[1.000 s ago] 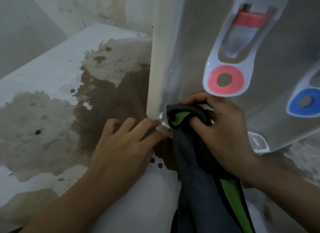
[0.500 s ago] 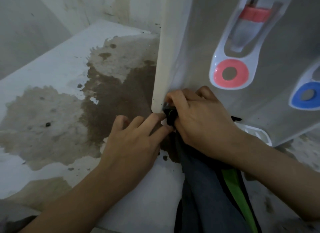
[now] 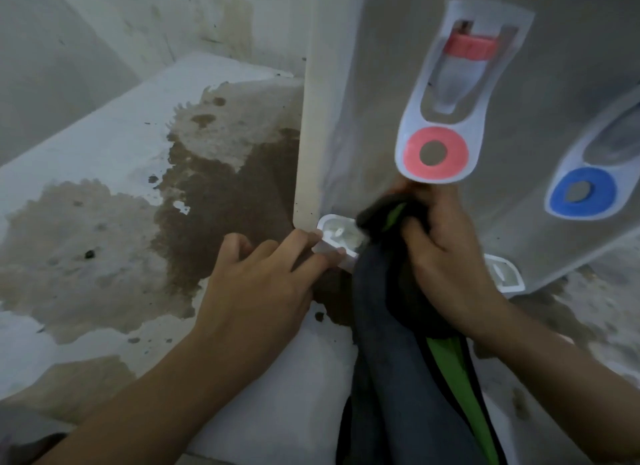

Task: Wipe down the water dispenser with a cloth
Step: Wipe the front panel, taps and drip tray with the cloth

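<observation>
Stained, grimy wall (image 3: 104, 31) at left. White painted ledge (image 3: 104, 142), matte, blotched with a ragged brown stain (image 3: 221, 194).

Left hand (image 3: 256, 291): fingers nearly straight, holding nothing, tips touching a white plastic foot (image 3: 334, 232) at the water dispenser (image 3: 381, 83) corner.

Dispenser smooth, grey front, cream side edge.

Cloth (image 3: 391, 291), soft, dark grey with green trim, bunched in the right hand (image 3: 446, 256), which grips it against the lower front under the red lever (image 3: 436, 153). Blue lever (image 3: 581, 194) farther right.

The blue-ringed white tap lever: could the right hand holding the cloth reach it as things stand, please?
Probably yes. The right hand grips the dark green-striped cloth just below the pink-ringed lever, and only bare grey panel lies between it and the blue-ringed white lever.
</observation>
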